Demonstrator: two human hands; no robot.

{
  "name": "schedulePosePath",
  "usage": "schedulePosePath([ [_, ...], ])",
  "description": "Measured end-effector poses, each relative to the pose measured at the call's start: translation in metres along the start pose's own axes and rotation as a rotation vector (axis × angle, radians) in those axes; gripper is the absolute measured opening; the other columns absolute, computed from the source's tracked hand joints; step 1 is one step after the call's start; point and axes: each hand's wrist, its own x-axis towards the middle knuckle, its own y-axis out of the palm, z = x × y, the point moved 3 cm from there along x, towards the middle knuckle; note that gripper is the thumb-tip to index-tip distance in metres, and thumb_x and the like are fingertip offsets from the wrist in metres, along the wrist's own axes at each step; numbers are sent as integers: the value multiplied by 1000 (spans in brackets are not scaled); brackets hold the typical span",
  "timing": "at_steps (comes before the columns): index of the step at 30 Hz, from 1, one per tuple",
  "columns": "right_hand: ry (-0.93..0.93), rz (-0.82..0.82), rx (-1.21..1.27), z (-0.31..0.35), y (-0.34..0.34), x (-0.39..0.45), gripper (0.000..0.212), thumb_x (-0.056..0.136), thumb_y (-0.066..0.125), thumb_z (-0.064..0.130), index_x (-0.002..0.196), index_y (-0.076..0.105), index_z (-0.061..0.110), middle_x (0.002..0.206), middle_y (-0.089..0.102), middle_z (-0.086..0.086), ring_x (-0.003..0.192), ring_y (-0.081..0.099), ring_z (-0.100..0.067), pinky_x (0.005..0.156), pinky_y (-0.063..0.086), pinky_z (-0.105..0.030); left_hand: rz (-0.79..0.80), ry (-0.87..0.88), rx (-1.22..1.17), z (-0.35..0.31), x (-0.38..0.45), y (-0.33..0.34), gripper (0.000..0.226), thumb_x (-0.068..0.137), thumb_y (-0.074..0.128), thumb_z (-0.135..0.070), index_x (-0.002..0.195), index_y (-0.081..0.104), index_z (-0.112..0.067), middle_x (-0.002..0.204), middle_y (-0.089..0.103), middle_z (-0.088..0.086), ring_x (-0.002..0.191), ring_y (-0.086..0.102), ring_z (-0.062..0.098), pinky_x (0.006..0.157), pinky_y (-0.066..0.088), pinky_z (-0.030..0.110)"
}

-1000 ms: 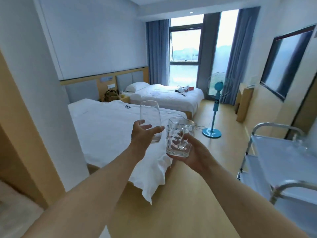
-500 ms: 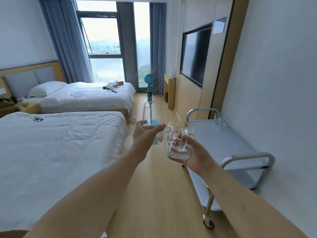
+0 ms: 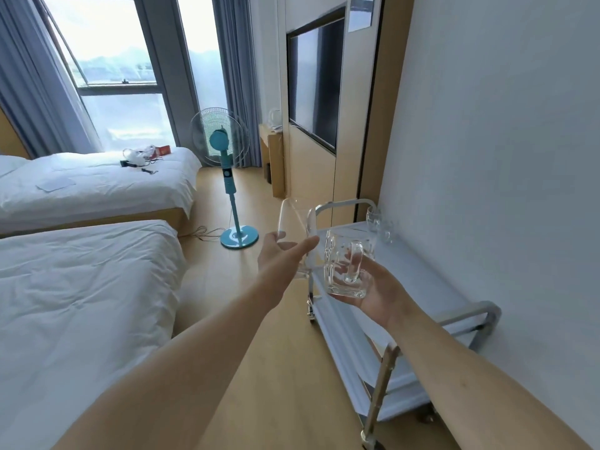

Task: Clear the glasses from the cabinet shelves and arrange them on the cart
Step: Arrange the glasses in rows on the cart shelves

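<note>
Between curled right fingers (image 3: 352,266) sat a glass mug (image 3: 347,267), upright, directly over the cart (image 3: 418,274) top. The left hand (image 3: 279,254) gripped a tall glass (image 3: 293,228), leaning, beside the cart's near rail, so the right was nearer. Since the earlier frame the view had swung right, bringing the cart closer.

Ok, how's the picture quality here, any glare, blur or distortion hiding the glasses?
Head view: bright window backlight washes out the far room. Wide-angle lens bows the wall and cart edges. The tall glass in the left hand is faint against the floor. The mug in the right hand reads clearly. Two glasses at the cart's far end are soft and hard to separate.
</note>
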Motion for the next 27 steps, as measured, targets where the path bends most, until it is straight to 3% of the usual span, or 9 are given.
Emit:
schedulePosePath([
  [2, -9, -25, 30, 7, -15, 26, 81, 42, 103, 40, 108, 66, 13, 107, 67, -16, 92, 69, -31, 84, 60, -47, 26, -7, 11, 5, 29, 12, 101, 47, 89, -63, 130, 48, -24, 109, 68, -1, 102, 69, 20, 94, 57, 48],
  [5, -9, -63, -8, 12, -34, 60, 87, 42, 102, 40, 115, 62, 13, 114, 65, -18, 98, 66, -33, 92, 55, -50, 45, -30, 18, 15, 70, 26, 99, 47, 89, -61, 130, 47, -25, 111, 68, 0, 102, 69, 19, 94, 57, 47],
  [8, -2, -128, -12, 11, -53, 91, 82, 40, 102, 41, 109, 66, 15, 114, 68, -17, 102, 66, -34, 98, 52, -53, 90, -64, 24, 30, 110, 39, 96, 53, 90, -56, 131, 45, -23, 108, 68, -1, 98, 69, 19, 87, 58, 43],
  [10, -17, -164, 1, 10, -63, 112, 74, 41, 102, 40, 103, 69, 17, 111, 70, -16, 101, 67, -34, 97, 54, -53, 115, -79, 41, 40, 140, 46, 92, 57, 90, -54, 131, 44, -24, 108, 69, -1, 95, 71, 22, 81, 58, 38],
  [13, -49, -235, 17, 8, -79, 145, 67, 49, 99, 34, 106, 69, 16, 110, 70, -16, 99, 68, -36, 93, 55, -54, 163, -95, 60, 52, 191, 57, 90, 54, 91, -52, 126, 45, -25, 111, 68, 4, 96, 71, 26, 87, 58, 42],
  [17, -114, -361, 39, 4, -95, 191, 35, 68, 87, 25, 99, 75, 18, 105, 71, -15, 95, 71, -35, 92, 55, -59, 279, -102, 92, 64, 257, 71, 95, 46, 91, -52, 124, 43, -24, 116, 64, 8, 104, 67, 26, 93, 56, 47],
  [19, -133, -411, 59, 1, -96, 213, 23, 73, 84, 23, 95, 78, 19, 102, 73, -14, 93, 72, -34, 86, 58, -54, 331, -98, 126, 68, 287, 75, 94, 48, 91, -52, 125, 44, -24, 115, 62, 4, 102, 66, 20, 84, 57, 40],
  [21, -138, -475, 61, -4, -96, 234, 23, 71, 84, 28, 93, 79, 22, 101, 73, -12, 92, 73, -31, 82, 59, -49, 393, -86, 175, 72, 316, 79, 89, 54, 91, -51, 123, 42, -26, 114, 60, 0, 99, 64, 15, 72, 51, 30],
  [27, -136, -658, 105, -22, -104, 278, 12, 88, 71, 19, 98, 77, 16, 103, 71, -15, 90, 71, -32, 80, 61, -48, 524, -124, 258, 98, 384, 90, 84, 65, 92, -42, 130, 43, -23, 115, 59, -1, 101, 63, 16, 73, 50, 30],
])
